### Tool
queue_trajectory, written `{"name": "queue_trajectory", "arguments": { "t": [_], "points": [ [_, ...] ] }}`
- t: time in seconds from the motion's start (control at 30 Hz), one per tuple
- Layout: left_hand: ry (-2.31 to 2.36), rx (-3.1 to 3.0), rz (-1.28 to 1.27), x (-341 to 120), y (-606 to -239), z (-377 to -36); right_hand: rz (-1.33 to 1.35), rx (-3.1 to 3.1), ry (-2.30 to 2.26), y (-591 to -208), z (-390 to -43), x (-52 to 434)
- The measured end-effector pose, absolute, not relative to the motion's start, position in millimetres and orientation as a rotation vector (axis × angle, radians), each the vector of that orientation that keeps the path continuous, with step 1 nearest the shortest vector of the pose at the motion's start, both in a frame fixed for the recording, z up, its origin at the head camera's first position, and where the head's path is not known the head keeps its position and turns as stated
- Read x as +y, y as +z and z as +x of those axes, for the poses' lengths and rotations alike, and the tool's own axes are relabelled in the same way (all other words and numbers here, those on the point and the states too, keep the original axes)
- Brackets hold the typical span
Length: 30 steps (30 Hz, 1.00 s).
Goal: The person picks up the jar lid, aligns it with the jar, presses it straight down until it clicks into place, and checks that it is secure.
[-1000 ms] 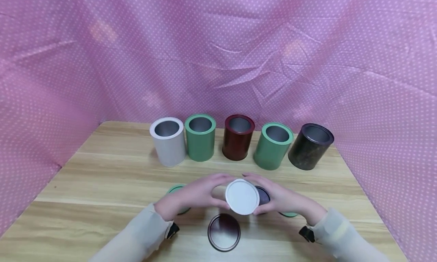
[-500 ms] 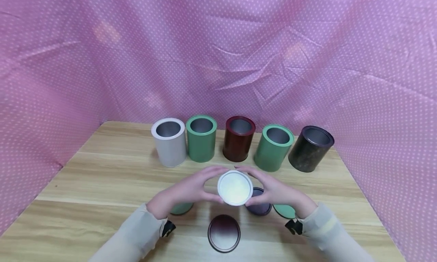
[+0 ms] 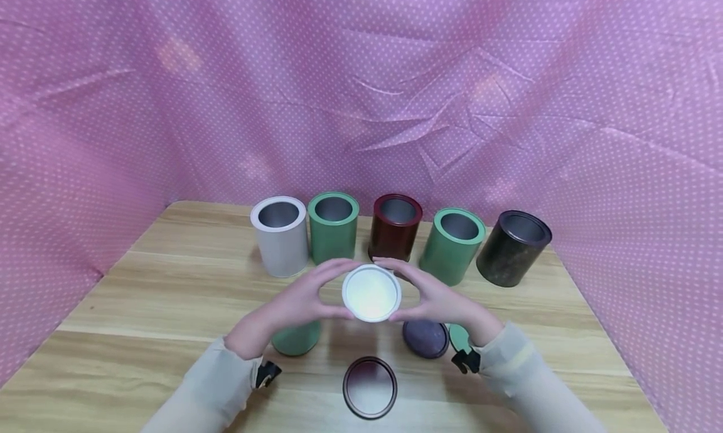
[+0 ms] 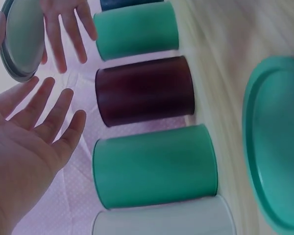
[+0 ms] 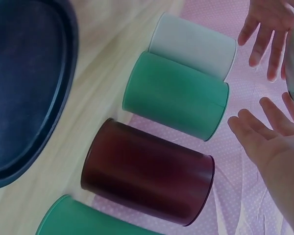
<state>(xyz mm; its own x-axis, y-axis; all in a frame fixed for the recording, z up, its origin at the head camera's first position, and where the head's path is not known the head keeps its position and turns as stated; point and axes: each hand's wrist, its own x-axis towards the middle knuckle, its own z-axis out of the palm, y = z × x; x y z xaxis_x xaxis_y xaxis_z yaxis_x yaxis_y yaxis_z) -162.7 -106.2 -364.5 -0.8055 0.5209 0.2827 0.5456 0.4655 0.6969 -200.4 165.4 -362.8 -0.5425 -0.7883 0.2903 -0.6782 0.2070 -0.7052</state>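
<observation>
Hands (image 3: 299, 304) (image 3: 442, 300), spread wide, hold 1 white lid (image 3: 371, 293) between them

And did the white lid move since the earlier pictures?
Yes. In the head view, the white lid has shifted left and up the picture, judged against the dark red lid lying on the table.

The white lid (image 3: 371, 293) fills the space between the left hand (image 3: 299, 304) and the right hand (image 3: 443, 301). Past the fingertips, a row of cans (image 3: 395, 240) blocks the way. Left of the left hand, the table (image 3: 147, 295) has lots of room. A green lid (image 3: 296, 340) lies low under the left hand.
</observation>
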Motion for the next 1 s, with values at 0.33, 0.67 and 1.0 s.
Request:
{"name": "queue_trajectory", "arguments": {
  "t": [0.33, 0.67, 1.0],
  "points": [
    [-1.342, -2.649, -0.907, -125.2, -356.3, -164.2, -1.469, 2.335, -1.208, -353.6, -210.5, 144.5],
    [-1.283, -2.603, -0.861, -146.7, -350.8, -166.5, -1.544, 2.355, -1.160, -345.3, -224.7, 120.4],
    [-1.232, -2.593, -0.738, -171.0, -345.6, -169.4, -1.489, 2.380, -1.111, -332.3, -234.8, 93.7]
  ]
}}
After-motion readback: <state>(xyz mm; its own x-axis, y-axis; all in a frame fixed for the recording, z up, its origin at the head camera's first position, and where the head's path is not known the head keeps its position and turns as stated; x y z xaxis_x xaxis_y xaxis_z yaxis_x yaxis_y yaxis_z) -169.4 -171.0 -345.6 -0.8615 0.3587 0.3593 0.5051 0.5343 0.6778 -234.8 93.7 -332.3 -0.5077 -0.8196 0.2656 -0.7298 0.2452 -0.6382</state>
